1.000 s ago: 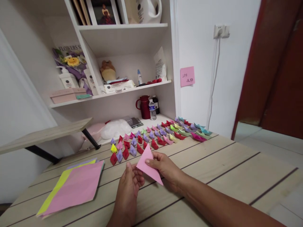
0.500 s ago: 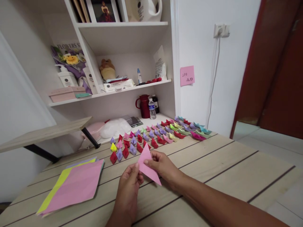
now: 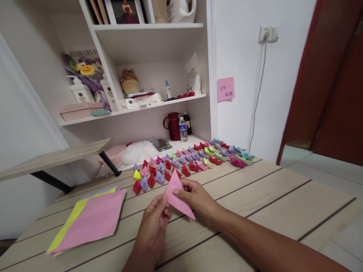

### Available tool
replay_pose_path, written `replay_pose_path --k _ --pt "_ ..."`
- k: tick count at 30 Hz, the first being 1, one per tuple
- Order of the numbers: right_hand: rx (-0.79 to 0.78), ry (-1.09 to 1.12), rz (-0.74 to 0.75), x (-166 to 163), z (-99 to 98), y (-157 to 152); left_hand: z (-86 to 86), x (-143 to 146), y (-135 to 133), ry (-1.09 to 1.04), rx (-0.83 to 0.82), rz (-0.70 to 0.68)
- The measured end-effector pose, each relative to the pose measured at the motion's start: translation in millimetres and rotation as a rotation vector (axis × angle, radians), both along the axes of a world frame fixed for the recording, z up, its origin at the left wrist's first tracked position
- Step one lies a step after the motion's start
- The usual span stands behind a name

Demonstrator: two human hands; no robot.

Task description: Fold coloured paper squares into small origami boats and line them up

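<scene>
A pink sheet of paper (image 3: 172,189), folded into a triangular shape, is held above the table in front of me. My right hand (image 3: 200,200) grips its right side, thumb on top and fingers behind. At the paper's left edge, my left hand (image 3: 154,224) pinches it between thumb and fingertips. Just beyond the hands stand rows of small folded paper boats (image 3: 185,170) in red, purple, pink, yellow, green and blue. A stack of coloured paper (image 3: 90,219), pink on top with yellow showing beneath, lies left of my left hand.
The slatted wooden table (image 3: 272,204) carries a small raised shelf (image 3: 56,156) on black legs at the left. Behind are white shelves (image 3: 150,32), a red jug (image 3: 173,126), a water bottle (image 3: 183,130) and a plastic bag (image 3: 138,152). A pink note (image 3: 226,89) is on the wall.
The camera view has shifted slightly. Both hands keep hold of the pink paper in nearly the same pose, and its fold looks little changed.
</scene>
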State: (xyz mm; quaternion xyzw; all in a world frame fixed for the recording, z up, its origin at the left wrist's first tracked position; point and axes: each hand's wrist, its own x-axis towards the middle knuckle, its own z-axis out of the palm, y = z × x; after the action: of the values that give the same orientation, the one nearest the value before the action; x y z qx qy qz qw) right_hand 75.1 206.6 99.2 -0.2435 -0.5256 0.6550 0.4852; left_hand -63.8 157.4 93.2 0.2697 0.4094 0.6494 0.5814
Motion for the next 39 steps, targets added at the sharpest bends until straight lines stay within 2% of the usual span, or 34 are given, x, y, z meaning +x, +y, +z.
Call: replay_pose_path --k 9,17,39 --pt "0.068 0.153 0.004 8.2 3.3 11.3 3.1 1.9 -1.5 -0.047 0.012 -0.169" --pt "0.131 0.185 0.150 13.8 11.8 2.8 5.0 -3.7 -0.4 -0.040 0.022 -0.150" --pt "0.181 0.105 0.147 15.8 21.6 0.3 7.7 -4.1 -2.1 0.005 -0.012 -0.267"
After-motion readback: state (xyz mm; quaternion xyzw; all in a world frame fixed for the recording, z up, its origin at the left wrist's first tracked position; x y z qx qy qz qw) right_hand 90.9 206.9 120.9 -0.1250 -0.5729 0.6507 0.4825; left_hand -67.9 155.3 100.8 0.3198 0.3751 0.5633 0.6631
